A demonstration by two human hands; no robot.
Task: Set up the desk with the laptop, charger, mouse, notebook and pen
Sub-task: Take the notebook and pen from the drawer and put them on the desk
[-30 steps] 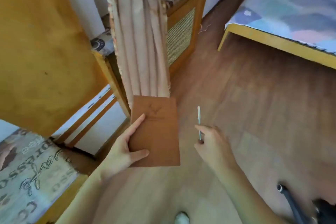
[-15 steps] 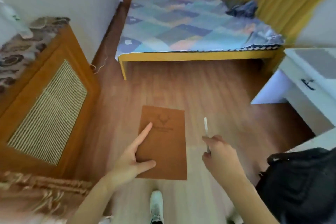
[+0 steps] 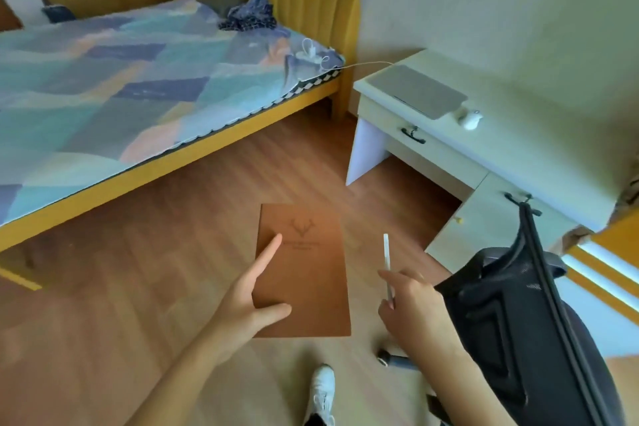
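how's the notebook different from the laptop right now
The notebook is brown with a stamped deer emblem; the laptop is plain silver-grey. The notebook is held in the air by the left hand; the laptop lies on the desk. Both are flat, rectangular and closed.

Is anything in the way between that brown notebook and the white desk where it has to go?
The black chair stands at the desk's near end, beside the right hand with the pen. From the notebook in the left hand toward the laptop, only bare floor shows.
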